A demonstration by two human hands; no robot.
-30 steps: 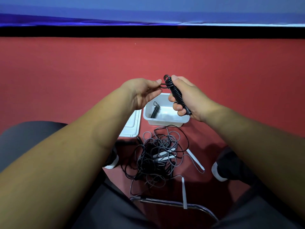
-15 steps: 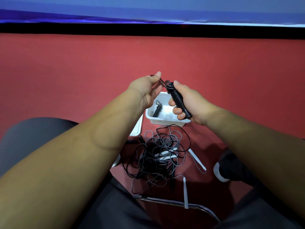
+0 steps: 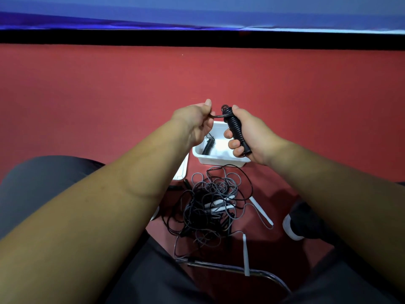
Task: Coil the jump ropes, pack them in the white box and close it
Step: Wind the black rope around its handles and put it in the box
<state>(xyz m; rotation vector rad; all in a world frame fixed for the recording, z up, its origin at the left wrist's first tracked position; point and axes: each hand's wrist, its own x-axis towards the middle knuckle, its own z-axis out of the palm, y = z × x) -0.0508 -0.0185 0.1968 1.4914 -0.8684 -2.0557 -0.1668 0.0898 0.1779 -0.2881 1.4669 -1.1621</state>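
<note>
**Both hands on a wound black rope above the box**

Both forearms reach out over the red floor (image 3: 109,95). The right hand (image 3: 252,137) curls its fingers round a tightly wound black jump rope (image 3: 235,128), held tilted. Just left of that grip, the left hand (image 3: 195,121) pinches the cord's loose end, drawn taut. Nearer the person lies a tangle of ropes (image 3: 210,205). Directly beneath the grip sits the open white box (image 3: 219,159) holding a coiled rope (image 3: 208,145). The left forearm half hides its lid (image 3: 182,172).
</note>
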